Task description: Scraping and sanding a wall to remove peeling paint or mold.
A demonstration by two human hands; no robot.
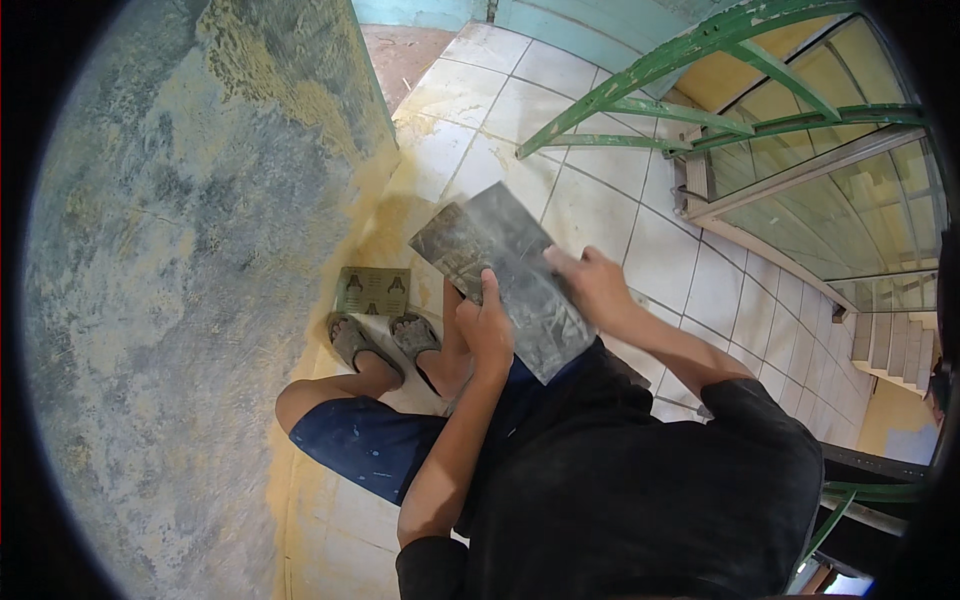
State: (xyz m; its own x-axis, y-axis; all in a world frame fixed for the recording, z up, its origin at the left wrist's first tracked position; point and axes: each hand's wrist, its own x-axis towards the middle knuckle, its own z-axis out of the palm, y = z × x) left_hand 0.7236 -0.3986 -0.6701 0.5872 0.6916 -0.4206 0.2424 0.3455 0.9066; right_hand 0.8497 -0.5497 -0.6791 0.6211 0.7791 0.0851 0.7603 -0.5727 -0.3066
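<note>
A dusty dark-grey sandpaper sheet is held up in front of my lap, slanting from upper left to lower right. At its upper left shows a browner, scuffed part; whether that is a fold or a second sheet I cannot tell. My left hand grips the lower left edge with the thumb lying on top. On the opposite edge, my right hand closes around the sheet, slightly blurred, its underside fingers hidden. Another sandpaper sheet, olive-brown with dark printed marks, lies on the floor just beyond my sandalled feet.
A patchy grey wall with yellowish smears rises close on my left. White floor tiles carry yellow dust along the wall's base. To the right stand a green metal frame and a glass-paned panel. Small steps show at the far right.
</note>
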